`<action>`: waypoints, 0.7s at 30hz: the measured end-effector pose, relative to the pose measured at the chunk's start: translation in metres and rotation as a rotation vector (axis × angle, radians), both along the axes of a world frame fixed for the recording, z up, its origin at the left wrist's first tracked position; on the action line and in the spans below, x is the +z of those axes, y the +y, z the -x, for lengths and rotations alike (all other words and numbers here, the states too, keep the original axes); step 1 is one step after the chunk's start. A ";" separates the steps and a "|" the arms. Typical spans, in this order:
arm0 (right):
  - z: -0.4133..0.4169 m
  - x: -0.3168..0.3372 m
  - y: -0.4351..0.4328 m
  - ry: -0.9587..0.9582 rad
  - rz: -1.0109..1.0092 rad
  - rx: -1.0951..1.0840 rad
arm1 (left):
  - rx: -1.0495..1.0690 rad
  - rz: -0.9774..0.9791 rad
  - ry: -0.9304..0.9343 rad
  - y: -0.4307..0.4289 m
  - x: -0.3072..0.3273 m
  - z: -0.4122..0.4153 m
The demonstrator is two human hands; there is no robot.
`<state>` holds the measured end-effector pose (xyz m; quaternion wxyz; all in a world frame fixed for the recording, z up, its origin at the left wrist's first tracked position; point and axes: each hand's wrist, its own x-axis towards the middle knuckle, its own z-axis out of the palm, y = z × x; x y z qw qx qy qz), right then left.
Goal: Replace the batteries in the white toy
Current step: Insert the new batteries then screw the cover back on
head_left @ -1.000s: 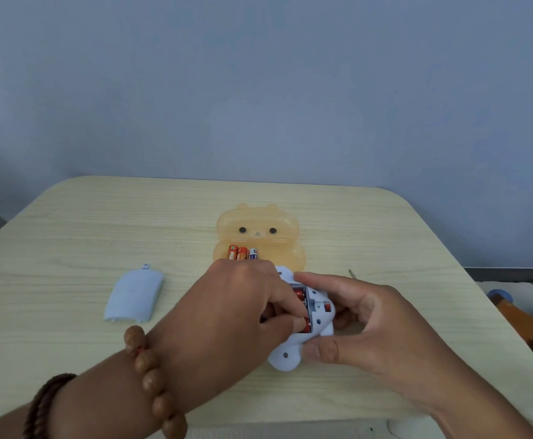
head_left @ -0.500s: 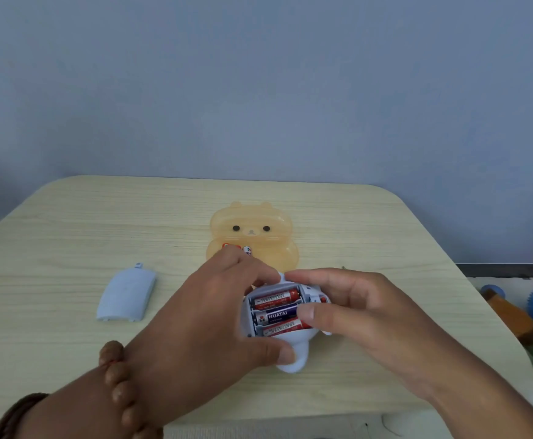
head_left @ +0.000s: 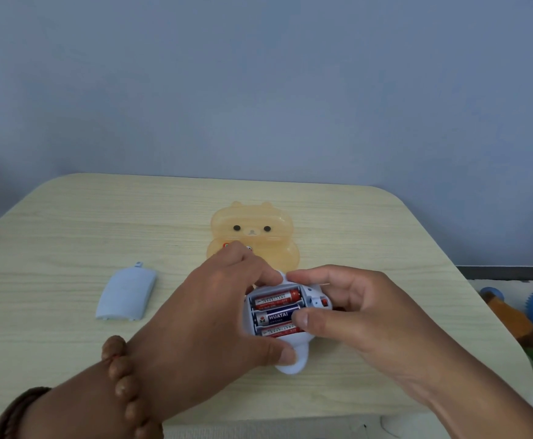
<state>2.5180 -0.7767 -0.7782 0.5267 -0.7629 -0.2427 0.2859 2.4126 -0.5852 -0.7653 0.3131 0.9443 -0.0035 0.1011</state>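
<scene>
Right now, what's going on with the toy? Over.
Gripping white toy: left hand, right hand. Three batteries in open compartment. Loose cover lies on table.

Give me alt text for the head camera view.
The left hand and right hand hold a white toy on a table, its open compartment showing three batteries. A blue cover lies left; an orange bear-shaped case sits behind.
</scene>
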 end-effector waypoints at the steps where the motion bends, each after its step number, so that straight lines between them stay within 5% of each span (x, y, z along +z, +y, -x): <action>1: 0.000 0.001 0.000 -0.003 0.009 0.001 | 0.002 0.000 -0.003 0.000 -0.001 0.000; 17: 0.001 -0.009 -0.004 -0.156 -0.032 0.159 | -0.045 -0.009 -0.027 0.010 0.000 0.002; 21: -0.001 -0.017 -0.003 -0.158 -0.060 0.125 | 0.023 -0.191 -0.172 0.035 0.011 -0.001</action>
